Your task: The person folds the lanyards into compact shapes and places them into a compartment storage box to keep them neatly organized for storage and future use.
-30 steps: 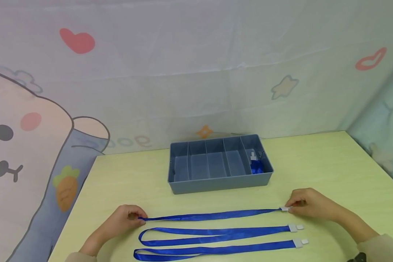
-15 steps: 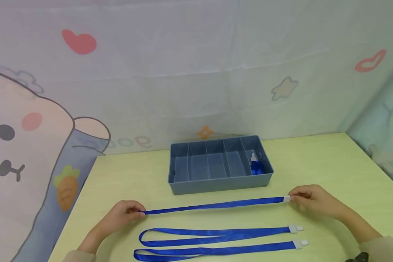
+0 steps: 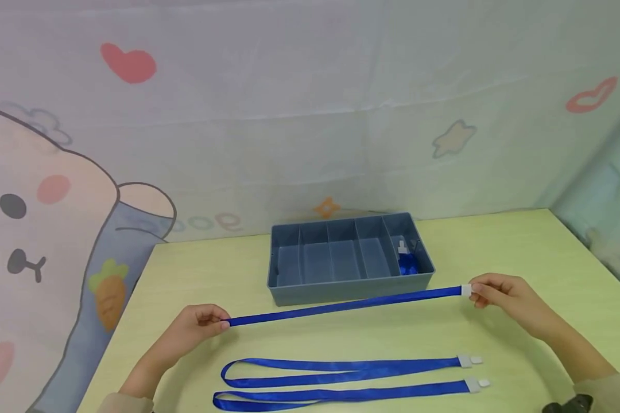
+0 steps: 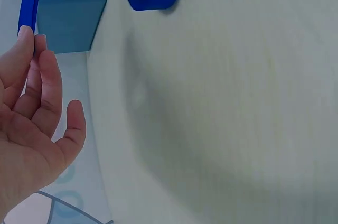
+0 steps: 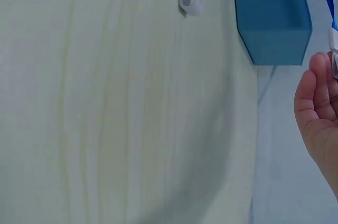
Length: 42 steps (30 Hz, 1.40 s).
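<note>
A blue lanyard [image 3: 341, 307] is stretched taut between my two hands, lifted off the table and slanting up toward the right. My left hand [image 3: 196, 327] pinches its looped end between thumb and fingers; the left wrist view shows the same pinch on the blue strap [image 4: 30, 2]. At the other end my right hand [image 3: 511, 298] pinches the white clip [image 3: 466, 290]. In the right wrist view that clip [image 5: 334, 39] is partly cut off by the frame edge. Two more blue lanyards, an upper one [image 3: 341, 365] and a lower one [image 3: 392, 393], lie flat on the table nearer me.
Behind the held lanyard stands a grey-blue divided tray [image 3: 351, 287] with several compartments. Its rightmost compartment holds a folded blue lanyard [image 3: 408, 264] with a white clip. A printed curtain [image 3: 289, 143] hangs behind the pale yellow table [image 3: 201, 269].
Both hands have raised the lanyard from near the table and carried it away from me, toward the tray. The right end has risen more, and the strap is now straighter. The other lanyards stay put.
</note>
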Available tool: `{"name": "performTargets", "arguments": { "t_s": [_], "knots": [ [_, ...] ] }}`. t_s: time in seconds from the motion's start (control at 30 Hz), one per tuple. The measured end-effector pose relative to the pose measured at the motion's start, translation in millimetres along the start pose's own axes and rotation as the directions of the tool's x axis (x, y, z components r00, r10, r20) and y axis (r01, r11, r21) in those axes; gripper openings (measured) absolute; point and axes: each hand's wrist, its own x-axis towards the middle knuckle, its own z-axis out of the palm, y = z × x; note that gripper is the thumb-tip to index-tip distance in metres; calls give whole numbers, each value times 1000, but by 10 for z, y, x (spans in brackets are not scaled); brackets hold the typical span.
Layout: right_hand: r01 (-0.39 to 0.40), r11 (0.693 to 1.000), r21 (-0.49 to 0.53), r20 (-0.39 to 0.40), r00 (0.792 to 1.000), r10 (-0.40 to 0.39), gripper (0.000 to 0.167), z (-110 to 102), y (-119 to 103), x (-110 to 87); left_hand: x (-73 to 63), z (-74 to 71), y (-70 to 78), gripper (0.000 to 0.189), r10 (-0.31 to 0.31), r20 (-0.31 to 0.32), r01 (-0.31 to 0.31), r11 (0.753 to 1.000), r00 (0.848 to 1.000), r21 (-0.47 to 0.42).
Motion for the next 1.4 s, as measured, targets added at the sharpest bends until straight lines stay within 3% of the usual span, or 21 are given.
{"name": "performTargets", "arguments": {
  "t_s": [0.27,0.53,0.83,1.1,1.23,1.4],
  "knots": [
    [19,1000,1,-59,998,-19,25,-38,-21,-9,-12,-42,88,25,21,17,-21,1000,1000,-14],
    [35,999,20,-125,992,-32,21,-41,-96,-12,3,-47,84,24,26,-30,-26,999,999,-23],
    [5,996,88,-103,995,4,20,-98,-121,-8,38,-48,190,25,-21,-85,14,997,996,-80],
    [64,994,85,-103,993,-55,23,-165,-133,-13,68,-27,255,25,-41,-107,30,994,993,-104],
    [70,989,128,-103,993,-57,25,-200,-154,-33,89,-16,307,25,-46,-118,34,994,992,-104],
    [25,973,229,-143,990,8,24,-254,-212,-69,100,12,386,26,-45,-134,33,995,990,-97]
  ]
}}
